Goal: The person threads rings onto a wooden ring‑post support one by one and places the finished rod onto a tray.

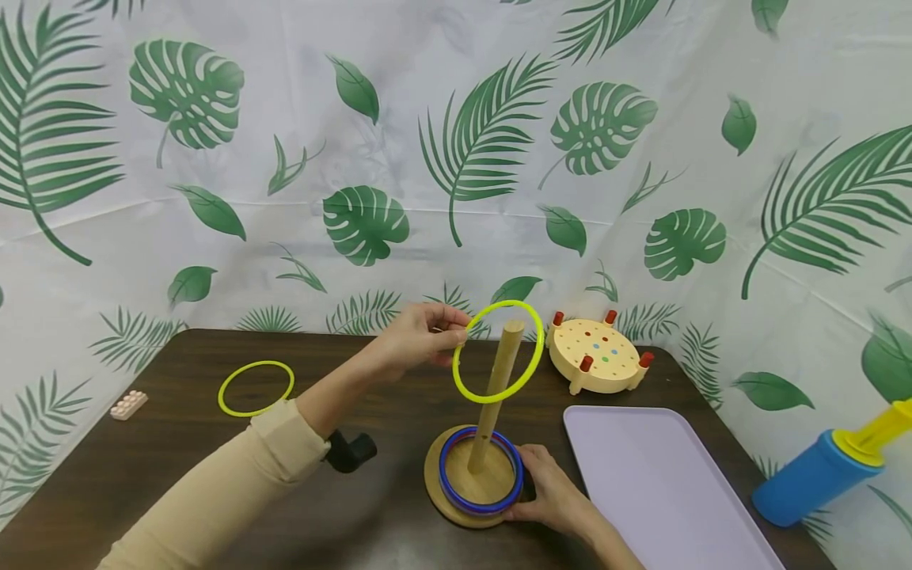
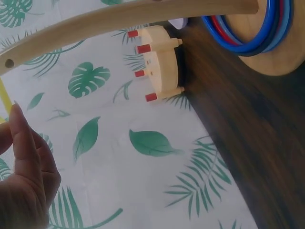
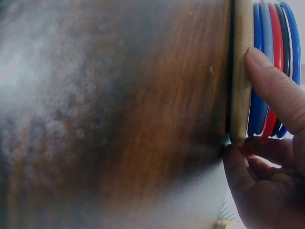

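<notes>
The left hand (image 1: pixel 416 339) pinches a thin, smooth yellow ring (image 1: pixel 492 399) at ten o'clock, by the cylindrical wooden peg (image 1: pixel 503 364)'s tip; whether it encircles it is unclear. The right hand (image 1: pixel 550 492) grips the round wooden base (image 1: pixel 433 475) at four o'clock, beside glossy stacked rings (image 1: pixel 480 508). Past it, at three, lies a lilac tray (image 1: pixel 641 467).

Overhead: the raised yellow ring (image 1: pixel 492 398) and the left hand (image 1: pixel 420 340) obstruct the post's (image 1: pixel 502 368) upper part; whether the ring encircles the tip cannot be determined. Mid-post is exposed below it. At the foot, stacked rings (image 1: pixel 476 507) bar access. Base (image 1: pixel 433 467): left edge reachable across the table (image 1: pixel 399 507), beneath the left arm; right edge blocked by the right hand (image 1: pixel 549 495). A narrow gap separates that hand's fingers from the tray (image 1: pixel 655 483). Peg toy (image 1: pixel 598 352) obstructs the far right.
</notes>
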A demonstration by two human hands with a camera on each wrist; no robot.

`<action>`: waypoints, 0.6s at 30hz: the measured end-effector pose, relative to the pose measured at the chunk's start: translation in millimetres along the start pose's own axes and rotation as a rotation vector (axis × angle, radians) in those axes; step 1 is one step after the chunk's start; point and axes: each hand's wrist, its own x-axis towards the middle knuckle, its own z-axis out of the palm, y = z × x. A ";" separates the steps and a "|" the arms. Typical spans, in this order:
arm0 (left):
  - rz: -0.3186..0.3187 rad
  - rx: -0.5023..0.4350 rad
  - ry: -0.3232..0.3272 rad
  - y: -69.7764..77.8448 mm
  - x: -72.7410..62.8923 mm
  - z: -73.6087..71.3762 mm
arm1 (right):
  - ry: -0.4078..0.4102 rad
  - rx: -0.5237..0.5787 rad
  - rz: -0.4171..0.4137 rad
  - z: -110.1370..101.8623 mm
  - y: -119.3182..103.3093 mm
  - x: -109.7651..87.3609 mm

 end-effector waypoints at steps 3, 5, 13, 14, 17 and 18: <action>-0.001 -0.005 -0.011 -5.0 1.8 2.6 | -0.001 -0.004 -0.004 -0.5 -0.7 0.1; -0.005 -0.012 -0.012 -8.9 2.7 4.4 | 0.001 -0.009 -0.002 -0.5 -0.4 -0.3; -0.039 -0.010 -0.017 -37.3 3.1 10.1 | 0.005 -0.005 0.013 0.5 0.3 -0.2; -0.056 -0.006 -0.015 -41.7 2.5 11.3 | 0.005 -0.005 0.010 0.4 0.2 0.1; -0.101 0.014 -0.013 -55.8 0.5 15.2 | 0.007 0.000 0.013 0.2 -0.6 0.5; -0.116 0.021 -0.010 -60.9 0.0 16.7 | 0.008 0.003 0.016 0.1 -0.9 0.5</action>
